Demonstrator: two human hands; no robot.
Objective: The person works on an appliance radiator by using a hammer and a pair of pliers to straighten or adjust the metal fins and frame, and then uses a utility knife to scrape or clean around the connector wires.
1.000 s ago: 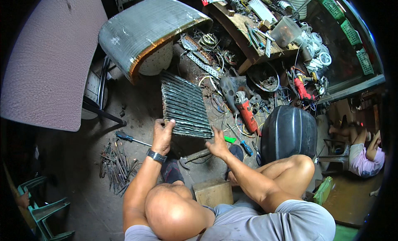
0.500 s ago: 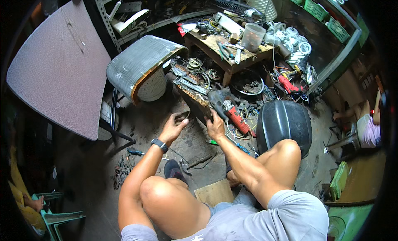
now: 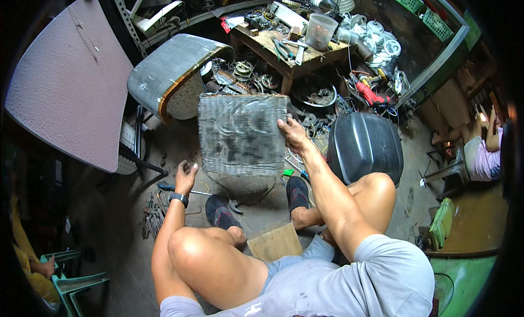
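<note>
My right hand (image 3: 295, 134) grips the right edge of a square, dark grey board (image 3: 243, 137) with a worn, streaked face. The board is raised above the floor in front of my knees, its broad face turned toward me. My left hand (image 3: 185, 178) is off the board, just beyond its lower left corner, with fingers loosely curled and apart and nothing seen in them. Below that hand a screwdriver (image 3: 188, 191) lies on the floor. Part of a hammer head (image 3: 236, 207) shows beneath the board, near my left shoe.
A low wooden table (image 3: 262, 41) holds pliers and a clear tub. Its left neighbour is a curved ribbed grey cover (image 3: 174, 55) over a pale round container. A black plastic casing (image 3: 365, 145) sits by my right knee. A red power tool (image 3: 372, 93) lies among wires.
The board has turned from edge-on to face me and now hides the red grinder. My left hand has come off it, moving left and down; my right hand still holds it.
</note>
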